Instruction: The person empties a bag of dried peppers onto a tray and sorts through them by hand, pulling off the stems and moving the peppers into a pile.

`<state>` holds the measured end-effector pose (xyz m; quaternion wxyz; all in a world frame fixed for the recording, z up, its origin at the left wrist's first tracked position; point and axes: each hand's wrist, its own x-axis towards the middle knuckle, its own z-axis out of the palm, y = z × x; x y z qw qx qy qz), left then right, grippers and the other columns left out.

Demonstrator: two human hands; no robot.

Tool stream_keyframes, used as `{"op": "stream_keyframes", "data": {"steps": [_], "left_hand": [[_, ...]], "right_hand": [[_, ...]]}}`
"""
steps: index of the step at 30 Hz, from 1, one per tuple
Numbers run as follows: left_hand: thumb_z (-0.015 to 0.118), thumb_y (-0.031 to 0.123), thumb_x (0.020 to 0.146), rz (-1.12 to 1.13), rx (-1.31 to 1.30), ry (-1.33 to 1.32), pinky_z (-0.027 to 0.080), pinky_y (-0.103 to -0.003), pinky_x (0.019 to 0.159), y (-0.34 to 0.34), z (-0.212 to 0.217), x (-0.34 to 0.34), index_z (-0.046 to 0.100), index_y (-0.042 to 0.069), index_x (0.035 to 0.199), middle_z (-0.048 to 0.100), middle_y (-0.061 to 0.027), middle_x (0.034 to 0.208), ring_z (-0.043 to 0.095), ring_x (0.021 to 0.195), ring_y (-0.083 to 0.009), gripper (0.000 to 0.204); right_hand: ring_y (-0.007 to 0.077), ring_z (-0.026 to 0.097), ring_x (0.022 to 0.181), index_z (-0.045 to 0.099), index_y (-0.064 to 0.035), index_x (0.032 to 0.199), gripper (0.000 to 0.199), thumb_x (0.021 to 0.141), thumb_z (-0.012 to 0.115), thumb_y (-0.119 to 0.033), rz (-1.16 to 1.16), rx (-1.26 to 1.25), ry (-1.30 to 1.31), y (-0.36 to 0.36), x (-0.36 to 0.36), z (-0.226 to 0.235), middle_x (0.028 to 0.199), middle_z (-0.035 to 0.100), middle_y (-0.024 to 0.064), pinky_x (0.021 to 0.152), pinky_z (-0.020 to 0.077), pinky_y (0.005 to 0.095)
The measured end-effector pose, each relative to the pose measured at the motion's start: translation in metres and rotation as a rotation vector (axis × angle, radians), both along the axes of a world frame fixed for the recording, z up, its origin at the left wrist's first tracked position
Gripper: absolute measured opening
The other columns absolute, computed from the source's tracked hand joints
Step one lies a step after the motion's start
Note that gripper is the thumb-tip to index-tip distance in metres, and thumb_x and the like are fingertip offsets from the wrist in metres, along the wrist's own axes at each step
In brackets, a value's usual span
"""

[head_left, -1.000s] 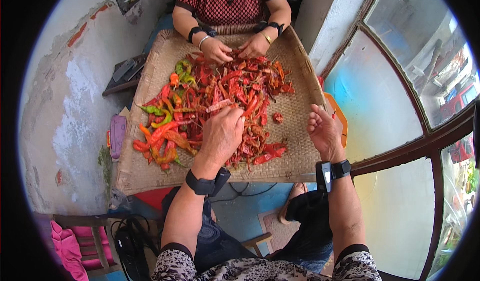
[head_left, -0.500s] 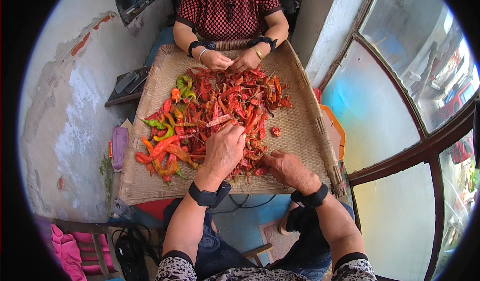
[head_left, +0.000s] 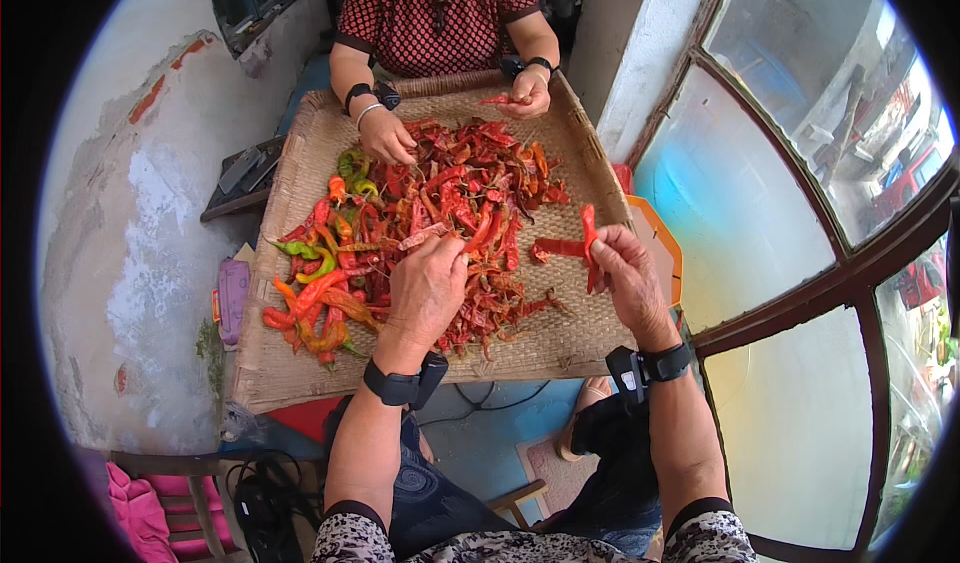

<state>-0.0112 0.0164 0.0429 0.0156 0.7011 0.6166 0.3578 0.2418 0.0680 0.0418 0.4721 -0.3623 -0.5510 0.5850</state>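
Dried red chili peppers [head_left: 455,188] lie heaped in a shallow woven tray [head_left: 590,338]. My left hand [head_left: 430,288] is closed at the near middle of the pile, fingertips pinched beside a red pepper; whatever they hold is hidden. Right of the pile, my right hand [head_left: 632,278] grips a red chili pepper [head_left: 588,231] between thumb and fingers, its tip upward. Another dark red pepper piece [head_left: 560,249] sticks out leftward beside it. Fresher orange-red peppers [head_left: 320,303] and green ones [head_left: 318,259] lie along the pile's left side.
Across the tray, a person's right hand [head_left: 530,93] holds a red pepper, and their left-side hand [head_left: 388,138] hovers at the pile's edge. A peeling wall [head_left: 150,263] stands left, a framed glass window [head_left: 740,193] right. A purple pouch [head_left: 233,298] sits beside the tray.
My right hand has risen from the pile's near right edge and moved right, now with a red pepper. The other person's hands have parted. My left hand stays nearly in place.
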Motion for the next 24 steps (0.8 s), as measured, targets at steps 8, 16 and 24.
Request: {"op": "stream_keyframes", "data": {"steps": [8, 16, 24], "left_hand": [[0.057, 0.009, 0.087, -0.019, 0.015, -0.005, 0.052, -0.041, 0.064, 0.0, -0.003, 0.002, 0.061, 0.0, 0.097, 0.061, -0.0152, 0.085, 0.063, 0.075, -0.0338, 0.014], [0.058, 0.008, 0.086, -0.021, 0.006, 0.009, 0.052, -0.042, 0.065, -0.002, -0.002, 0.0, 0.06, 0.0, 0.098, 0.062, -0.0162, 0.087, 0.063, 0.077, -0.0348, 0.015], [0.058, 0.009, 0.086, -0.013, 0.003, -0.025, 0.052, -0.041, 0.07, -0.004, 0.004, -0.001, 0.06, 0.0, 0.098, 0.064, -0.0163, 0.095, 0.063, 0.083, -0.0345, 0.015]], "right_hand": [[0.0035, 0.05, 0.06, 0.056, -0.0042, 0.107, 0.021, 0.094, 0.057, -0.02, -0.493, 0.165, -0.013, 0.037, 0.046, -0.02, 0.079, 0.06, -0.0005, 0.049, 0.0395, 0.0185], [0.0065, 0.048, 0.073, 0.061, -0.0075, 0.095, 0.013, 0.088, 0.062, -0.019, -0.633, 0.172, 0.014, 0.05, 0.072, -0.038, 0.084, 0.059, -0.0023, 0.069, 0.0422, 0.0291], [0.0132, 0.059, 0.073, 0.053, -0.0006, 0.106, 0.022, 0.092, 0.058, -0.017, -0.673, -0.252, 0.625, 0.062, 0.082, -0.044, 0.089, 0.063, 0.0077, 0.063, 0.049, 0.0223]]}}
